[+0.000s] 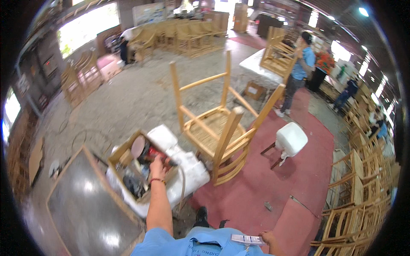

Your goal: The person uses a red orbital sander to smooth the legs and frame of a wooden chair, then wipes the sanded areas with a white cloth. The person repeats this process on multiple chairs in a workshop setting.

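Note:
My left hand (158, 169) reaches into an open cardboard box (114, 158), its fingers closed on a red power sander (150, 154) with a round pad (138, 146). Dark plastic-wrapped stuff (133, 184) and other small items lie in the box, too blurred to name. Low by my right side is my right hand (269, 239), small in view beside a white printed card (247, 240) at my shirt; its finger pose is unclear. Just ahead, a wooden chair with a woven seat (213, 128) stands upside down, legs up, on a white padded surface (194, 168).
A dark-topped table (92, 205) stands at the left. A white-covered stool (291, 140) is on the red mat (273, 187). Wooden chairs (358, 192) line the right side, with more at the back. A person in blue (302, 64) handles a chair (279, 53) at the far right. A hose (183, 187) hangs near the box.

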{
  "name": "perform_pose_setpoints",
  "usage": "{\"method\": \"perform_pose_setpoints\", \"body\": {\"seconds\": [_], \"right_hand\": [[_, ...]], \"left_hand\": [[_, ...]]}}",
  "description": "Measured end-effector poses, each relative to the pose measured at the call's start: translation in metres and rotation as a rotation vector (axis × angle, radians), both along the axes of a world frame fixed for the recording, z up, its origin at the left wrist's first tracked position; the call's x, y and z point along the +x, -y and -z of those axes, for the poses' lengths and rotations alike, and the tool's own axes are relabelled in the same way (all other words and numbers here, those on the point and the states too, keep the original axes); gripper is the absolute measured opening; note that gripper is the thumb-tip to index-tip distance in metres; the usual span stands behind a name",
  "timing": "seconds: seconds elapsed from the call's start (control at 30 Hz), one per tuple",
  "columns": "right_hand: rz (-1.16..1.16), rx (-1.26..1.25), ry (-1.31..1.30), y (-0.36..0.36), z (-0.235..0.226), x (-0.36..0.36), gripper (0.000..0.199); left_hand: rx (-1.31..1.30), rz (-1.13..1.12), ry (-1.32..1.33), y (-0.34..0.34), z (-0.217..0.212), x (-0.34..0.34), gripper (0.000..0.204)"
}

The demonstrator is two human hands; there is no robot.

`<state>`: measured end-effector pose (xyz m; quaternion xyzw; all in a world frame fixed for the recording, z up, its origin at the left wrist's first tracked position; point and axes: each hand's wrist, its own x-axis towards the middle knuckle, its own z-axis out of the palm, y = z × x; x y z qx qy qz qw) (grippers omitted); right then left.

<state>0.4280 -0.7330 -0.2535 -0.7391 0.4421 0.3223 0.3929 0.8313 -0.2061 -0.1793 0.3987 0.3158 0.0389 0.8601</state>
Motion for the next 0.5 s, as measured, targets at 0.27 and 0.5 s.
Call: {"method": "perform_pose_setpoints", "body": {"seconds": [0.27, 0.5], "right_hand": [[0.2, 0.117, 0.245, 0.001, 0.0, 0.101, 0.03], [-0.7, 0.339, 0.333, -0.039, -0.09, 0.247, 0.047]], "left_hand": [[0.077, -0.142, -0.124, 0.011, 0.044, 0.062, 0.014], [0.029, -0.107, 0.062, 0.04, -0.05, -0.005, 0.018]]}}
